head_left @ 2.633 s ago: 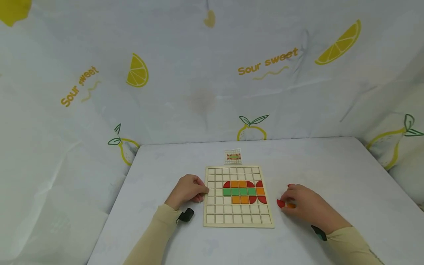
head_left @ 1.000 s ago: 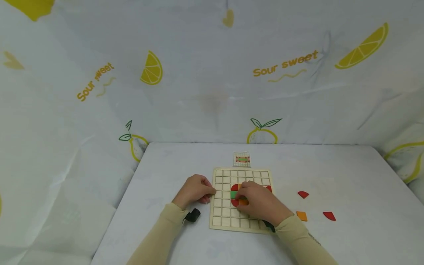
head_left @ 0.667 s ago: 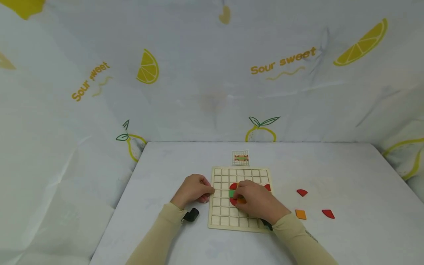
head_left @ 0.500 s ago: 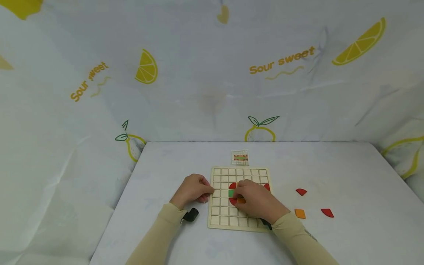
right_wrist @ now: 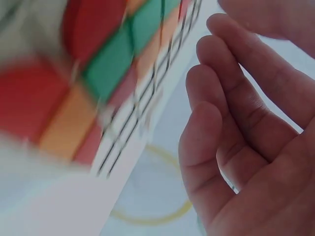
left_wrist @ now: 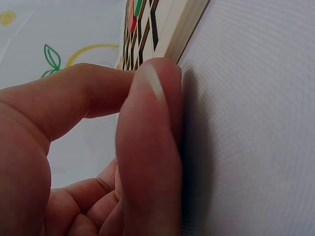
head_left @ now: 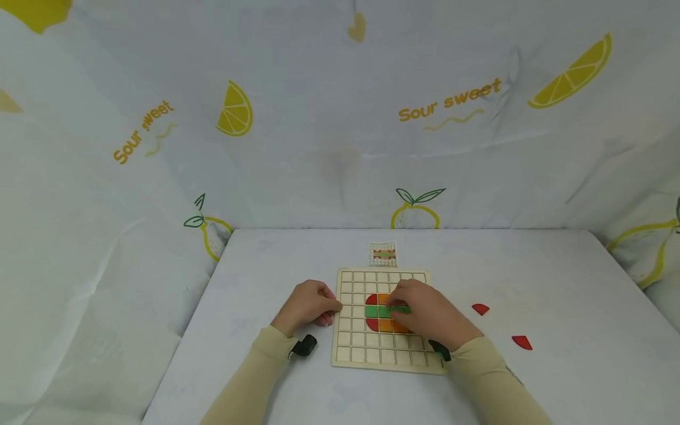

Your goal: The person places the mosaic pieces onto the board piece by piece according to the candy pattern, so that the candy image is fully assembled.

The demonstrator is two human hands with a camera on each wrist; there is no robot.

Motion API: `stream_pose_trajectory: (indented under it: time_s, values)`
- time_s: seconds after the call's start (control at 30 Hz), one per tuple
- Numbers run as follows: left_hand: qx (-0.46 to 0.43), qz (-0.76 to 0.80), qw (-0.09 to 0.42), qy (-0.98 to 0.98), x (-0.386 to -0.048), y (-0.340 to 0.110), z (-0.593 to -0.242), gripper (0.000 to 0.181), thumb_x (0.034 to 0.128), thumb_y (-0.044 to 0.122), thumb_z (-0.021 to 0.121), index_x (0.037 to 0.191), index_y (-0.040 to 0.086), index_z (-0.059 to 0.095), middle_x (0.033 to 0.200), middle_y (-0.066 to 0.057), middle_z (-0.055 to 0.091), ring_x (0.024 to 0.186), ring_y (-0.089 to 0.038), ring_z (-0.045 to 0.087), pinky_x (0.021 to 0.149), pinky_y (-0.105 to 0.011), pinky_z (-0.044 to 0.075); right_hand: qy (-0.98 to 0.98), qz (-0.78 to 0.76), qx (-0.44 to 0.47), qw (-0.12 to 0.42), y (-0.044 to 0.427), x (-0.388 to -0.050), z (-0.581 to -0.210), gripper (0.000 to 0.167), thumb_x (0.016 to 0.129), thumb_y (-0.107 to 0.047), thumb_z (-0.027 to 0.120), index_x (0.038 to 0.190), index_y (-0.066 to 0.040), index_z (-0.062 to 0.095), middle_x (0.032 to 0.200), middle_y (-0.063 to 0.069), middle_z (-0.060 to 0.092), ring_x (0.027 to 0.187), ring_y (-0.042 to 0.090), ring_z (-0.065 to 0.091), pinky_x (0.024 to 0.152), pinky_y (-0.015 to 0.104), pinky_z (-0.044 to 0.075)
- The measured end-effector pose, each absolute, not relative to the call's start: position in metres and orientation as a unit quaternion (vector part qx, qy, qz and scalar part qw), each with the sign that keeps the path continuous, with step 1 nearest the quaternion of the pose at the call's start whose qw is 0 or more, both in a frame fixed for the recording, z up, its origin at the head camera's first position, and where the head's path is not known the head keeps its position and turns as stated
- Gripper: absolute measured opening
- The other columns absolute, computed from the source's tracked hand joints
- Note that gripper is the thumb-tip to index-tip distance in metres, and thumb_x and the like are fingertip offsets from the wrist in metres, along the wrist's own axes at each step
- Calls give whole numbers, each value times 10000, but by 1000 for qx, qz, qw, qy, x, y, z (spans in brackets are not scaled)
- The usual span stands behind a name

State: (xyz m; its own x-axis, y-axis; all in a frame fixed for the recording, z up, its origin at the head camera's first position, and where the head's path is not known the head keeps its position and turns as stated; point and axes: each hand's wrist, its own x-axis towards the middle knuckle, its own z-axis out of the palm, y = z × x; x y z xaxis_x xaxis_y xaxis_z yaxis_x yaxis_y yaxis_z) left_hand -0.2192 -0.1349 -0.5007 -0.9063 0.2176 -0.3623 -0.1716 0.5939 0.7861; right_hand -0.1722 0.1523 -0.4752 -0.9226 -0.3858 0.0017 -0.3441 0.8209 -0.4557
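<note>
A wooden grid board (head_left: 352, 353) lies on the table. Red, orange and green tiles fill cells in its middle; a red quarter-round tile (head_left: 372, 324) sits at the pattern's lower left. My left hand (head_left: 310, 306) is at the board's left edge, its thumb and forefinger pinching that edge in the left wrist view. Above the board's right part hovers my right hand (head_left: 427, 310), hiding the right tiles. In the right wrist view its fingers (right_wrist: 204, 125) are loosely bent, apart from the tiles, with nothing visible held.
A small pattern card (head_left: 383, 254) lies behind the board. To the right are two loose red quarter-round tiles, a farther one (head_left: 480, 309) and a nearer one (head_left: 522, 342). A printed cloth (head_left: 297, 147) hangs at the back.
My right hand went from the loose tiles to the board, where a red quarter-round tile now fills the lower-left cell, then drew back rightward. Its sleeve now covers the orange tile's spot. Left hand stayed.
</note>
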Motion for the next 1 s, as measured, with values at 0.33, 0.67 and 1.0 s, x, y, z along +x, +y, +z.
stream_pose_trajectory:
  time_s: [0.33,0.67,1.0]
  values:
    - [12,452,219,865,-220,-139,-502,188,885,202,844,938,83,708,729,-48,745,576,-129,689,564,-253,590,963,-252,-81,54,240,-173,-474,150,977,-81,759,1109,-128,812,1055,8,729,1022,243,664,936,521,617]
    - [13,450,214,867,-219,-143,-501,200,887,203,852,934,78,703,734,-44,746,570,-120,684,569,-255,589,967,-250,-31,41,297,-161,-485,186,964,-16,740,1139,-44,794,1066,88,736,992,290,659,885,528,623]
    - [21,455,218,863,-219,-137,-501,187,887,191,842,937,74,705,738,-35,741,575,-113,681,568,-255,597,964,-253,-15,79,307,-159,-492,188,953,-25,731,1124,-68,795,1096,102,737,1013,289,659,930,560,618]
